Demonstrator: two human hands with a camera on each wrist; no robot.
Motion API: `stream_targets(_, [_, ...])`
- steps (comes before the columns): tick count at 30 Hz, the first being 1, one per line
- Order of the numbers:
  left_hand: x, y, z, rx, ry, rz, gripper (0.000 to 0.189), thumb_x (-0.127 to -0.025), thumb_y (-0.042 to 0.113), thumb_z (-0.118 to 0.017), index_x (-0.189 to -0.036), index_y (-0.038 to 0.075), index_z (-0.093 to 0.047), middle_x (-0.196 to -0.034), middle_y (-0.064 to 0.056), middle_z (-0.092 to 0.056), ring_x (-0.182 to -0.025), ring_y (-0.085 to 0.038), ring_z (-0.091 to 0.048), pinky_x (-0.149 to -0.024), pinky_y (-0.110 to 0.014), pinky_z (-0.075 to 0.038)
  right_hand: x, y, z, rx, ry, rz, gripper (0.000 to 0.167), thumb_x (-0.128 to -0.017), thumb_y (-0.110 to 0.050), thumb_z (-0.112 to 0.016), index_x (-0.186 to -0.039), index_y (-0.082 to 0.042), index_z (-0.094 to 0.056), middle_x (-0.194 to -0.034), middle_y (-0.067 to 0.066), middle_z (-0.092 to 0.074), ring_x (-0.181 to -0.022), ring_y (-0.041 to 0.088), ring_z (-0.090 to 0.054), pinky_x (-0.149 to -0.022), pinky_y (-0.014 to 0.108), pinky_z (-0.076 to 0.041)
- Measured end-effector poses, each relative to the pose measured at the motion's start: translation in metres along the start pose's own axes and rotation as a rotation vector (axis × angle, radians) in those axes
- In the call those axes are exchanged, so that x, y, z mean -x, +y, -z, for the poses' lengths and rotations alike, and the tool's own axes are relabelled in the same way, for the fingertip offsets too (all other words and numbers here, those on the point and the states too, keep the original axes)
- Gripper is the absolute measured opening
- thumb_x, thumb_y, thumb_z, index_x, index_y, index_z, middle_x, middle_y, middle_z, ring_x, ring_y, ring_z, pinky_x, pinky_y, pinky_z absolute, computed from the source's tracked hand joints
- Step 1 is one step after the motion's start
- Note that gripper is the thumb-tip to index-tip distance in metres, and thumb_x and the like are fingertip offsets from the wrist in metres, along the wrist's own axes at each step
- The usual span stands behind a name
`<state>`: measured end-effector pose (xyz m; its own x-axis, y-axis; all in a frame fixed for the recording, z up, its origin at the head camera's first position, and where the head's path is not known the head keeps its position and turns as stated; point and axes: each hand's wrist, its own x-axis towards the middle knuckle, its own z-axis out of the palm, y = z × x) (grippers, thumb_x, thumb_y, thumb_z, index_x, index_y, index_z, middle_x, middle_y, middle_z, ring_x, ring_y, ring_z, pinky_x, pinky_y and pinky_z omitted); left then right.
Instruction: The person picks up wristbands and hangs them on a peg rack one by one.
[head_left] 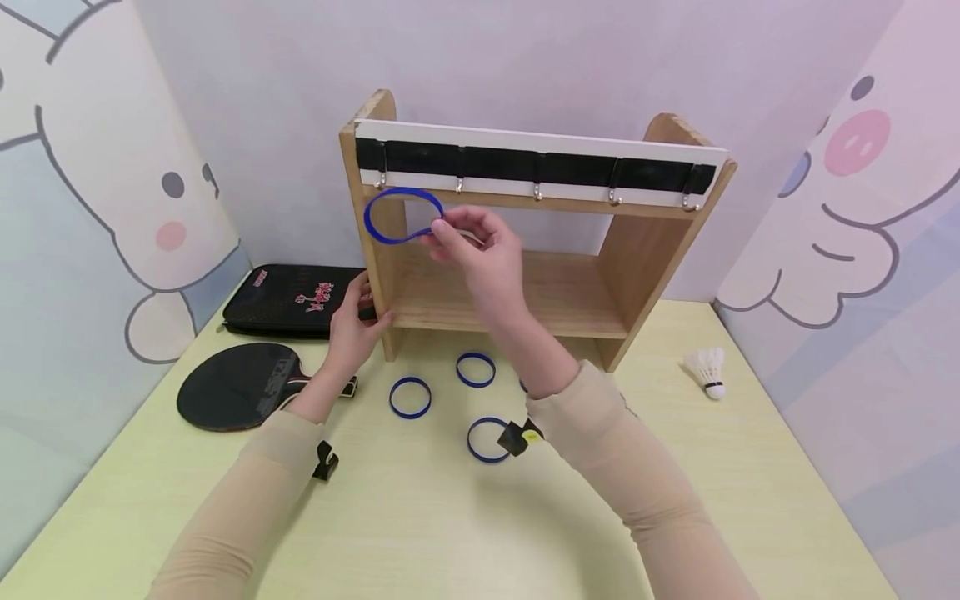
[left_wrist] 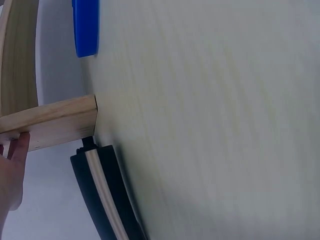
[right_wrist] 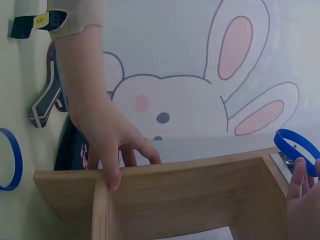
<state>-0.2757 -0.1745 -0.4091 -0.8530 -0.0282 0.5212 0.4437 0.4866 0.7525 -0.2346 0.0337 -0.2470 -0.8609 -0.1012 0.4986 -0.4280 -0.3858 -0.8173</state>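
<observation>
My right hand [head_left: 487,258] pinches a blue silicone wristband [head_left: 386,239] between thumb and fingers, its loop held out to the left. In the head view the band overlaps the area just below the leftmost hook [head_left: 381,179] on the white hook strip [head_left: 450,136]. My left hand [head_left: 354,329] grips the left side panel of a wooden shelf [head_left: 363,200], thumb at the front edge and fingers on the outer face. The right wrist view also shows that left hand [right_wrist: 107,130] on the panel, and the held wristband [right_wrist: 286,146] near the strip's end.
Several blue wristbands [head_left: 410,417] lie on the table in front of the shelf, one partly behind my right forearm. On the left are a table tennis bat [head_left: 236,387] and a black zip case [head_left: 277,292]. A shuttlecock [head_left: 707,371] lies at right.
</observation>
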Motion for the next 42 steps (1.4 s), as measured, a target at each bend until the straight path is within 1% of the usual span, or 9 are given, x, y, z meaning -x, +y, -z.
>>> stream_targets(3, [0.001,-0.001,0.000,0.001,0.000,-0.006,0.074,-0.084,0.008,-0.069,-0.146,0.022,-0.031,-0.130,-0.016,-0.050,-0.113,-0.031,-0.057,-0.080,-0.045,-0.057,-0.003,0.004,-0.008,-0.067,0.020,0.008,0.018,-0.087,-0.003,-0.065,-0.102,0.006,-0.057,-0.090,0.010,-0.064,-0.079,0.020,-0.069,-0.073,0.031,-0.059])
stream_targets(6, [0.001,-0.001,-0.001,0.006,0.004,-0.015,0.073,-0.084,0.008,-0.069,-0.145,0.021,-0.032,-0.130,-0.016,-0.051,-0.112,-0.031,-0.058,-0.079,-0.045,-0.057,-0.007,0.008,-0.014,-0.104,0.036,0.005,0.013,-0.087,-0.002,-0.064,-0.098,0.001,-0.059,-0.090,0.008,-0.064,-0.078,0.018,-0.069,-0.074,0.031,-0.059])
stream_targets(13, [0.000,0.001,0.000,0.018,0.010,-0.013,0.072,-0.084,0.006,-0.069,-0.145,0.021,-0.032,-0.130,-0.017,-0.051,-0.112,-0.033,-0.057,-0.079,-0.047,-0.056,-0.011,0.018,-0.018,-0.122,0.070,-0.041,0.011,-0.087,-0.003,-0.064,-0.096,-0.001,-0.059,-0.090,0.009,-0.064,-0.077,0.017,-0.069,-0.075,0.031,-0.059])
stream_targets(16, [0.000,0.001,-0.001,0.023,0.011,-0.003,0.072,-0.084,0.007,-0.069,-0.145,0.021,-0.033,-0.130,-0.016,-0.051,-0.113,-0.033,-0.057,-0.080,-0.047,-0.056,-0.010,0.022,-0.015,-0.100,0.074,-0.069,0.012,-0.087,-0.005,-0.065,-0.097,-0.001,-0.059,-0.091,0.010,-0.064,-0.078,0.018,-0.069,-0.076,0.031,-0.059])
stream_targets(19, [0.001,0.001,-0.002,0.023,0.009,0.006,0.072,-0.084,0.007,-0.069,-0.145,0.022,-0.033,-0.130,-0.016,-0.051,-0.113,-0.032,-0.057,-0.080,-0.047,-0.057,-0.010,0.024,-0.011,-0.031,0.063,-0.083,0.015,-0.087,-0.009,-0.066,-0.098,-0.002,-0.060,-0.092,0.010,-0.064,-0.079,0.021,-0.069,-0.075,0.031,-0.059])
stream_targets(25, [0.001,0.001,-0.002,0.014,0.003,0.016,0.073,-0.084,0.008,-0.069,-0.146,0.022,-0.031,-0.132,-0.015,-0.050,-0.114,-0.032,-0.056,-0.081,-0.047,-0.056,-0.011,0.024,0.002,0.173,-0.012,-0.083,0.022,-0.087,-0.017,-0.068,-0.104,-0.005,-0.061,-0.095,0.008,-0.065,-0.075,0.020,-0.066,-0.060,0.028,-0.056])
stream_targets(31, [0.001,-0.001,-0.001,0.007,0.019,0.015,0.072,-0.084,0.008,-0.070,-0.145,0.023,-0.033,-0.130,-0.015,-0.051,-0.111,-0.031,-0.058,-0.080,-0.045,-0.057,-0.008,0.006,0.012,0.312,-0.140,-0.061,0.028,-0.089,-0.012,-0.065,-0.114,0.000,-0.059,-0.113,0.012,-0.064,-0.085,0.022,-0.066,-0.065,0.034,-0.059])
stream_targets(37, [0.001,-0.002,-0.002,0.004,0.020,0.008,0.073,-0.084,0.008,-0.069,-0.145,0.024,-0.033,-0.130,-0.015,-0.051,-0.111,-0.031,-0.058,-0.080,-0.046,-0.057,0.005,-0.013,0.025,0.499,-0.209,-0.057,0.028,-0.088,-0.009,-0.065,-0.114,0.002,-0.059,-0.115,0.013,-0.063,-0.088,0.027,-0.065,-0.064,0.032,-0.059])
stream_targets(42, [0.000,-0.002,-0.003,-0.004,0.019,0.004,0.074,-0.084,0.007,-0.070,-0.145,0.023,-0.033,-0.130,-0.015,-0.051,-0.111,-0.031,-0.058,-0.080,-0.046,-0.057,0.010,-0.001,0.052,0.628,-0.259,-0.045,0.030,-0.087,-0.018,-0.068,-0.113,-0.005,-0.062,-0.110,0.007,-0.065,-0.087,0.024,-0.065,-0.067,0.039,-0.059])
